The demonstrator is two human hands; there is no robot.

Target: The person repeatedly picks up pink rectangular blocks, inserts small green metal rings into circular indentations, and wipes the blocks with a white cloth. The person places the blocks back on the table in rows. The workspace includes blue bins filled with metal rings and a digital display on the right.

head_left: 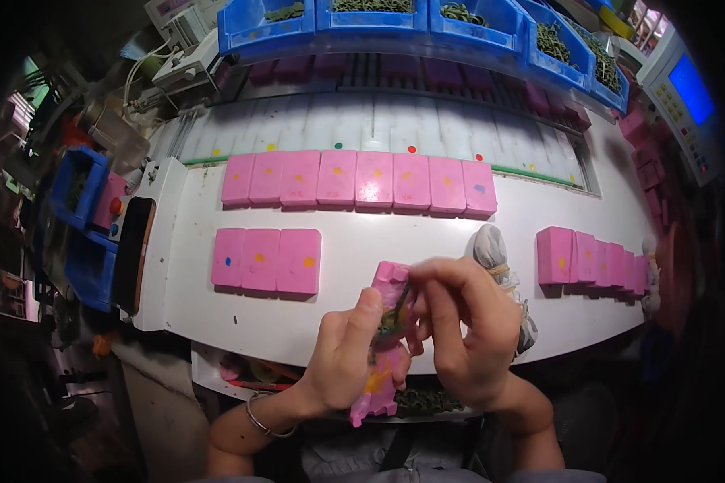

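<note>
In front of my body, my left hand (342,350) is closed around an opened pink rubber mould (376,389), with my thumb along its upper side. The mould stands tilted, with notched edges and yellowish patches. Against its inner face lies a slender dark green piece (401,304). My right hand (474,338) comes in from the right with bent fingers, the fingertips pinched at the upper end of this green piece and close to the mould's edge. The exact contact is partly hidden by the fingers.
Pink blocks with coloured dots stand in a long row (374,181), a group of three (259,259) and a right-hand row (562,256). A grey bundle (491,245) lies beside my right hand. Blue bins (370,20) hold green pieces at the back. A phone (134,256) lies left.
</note>
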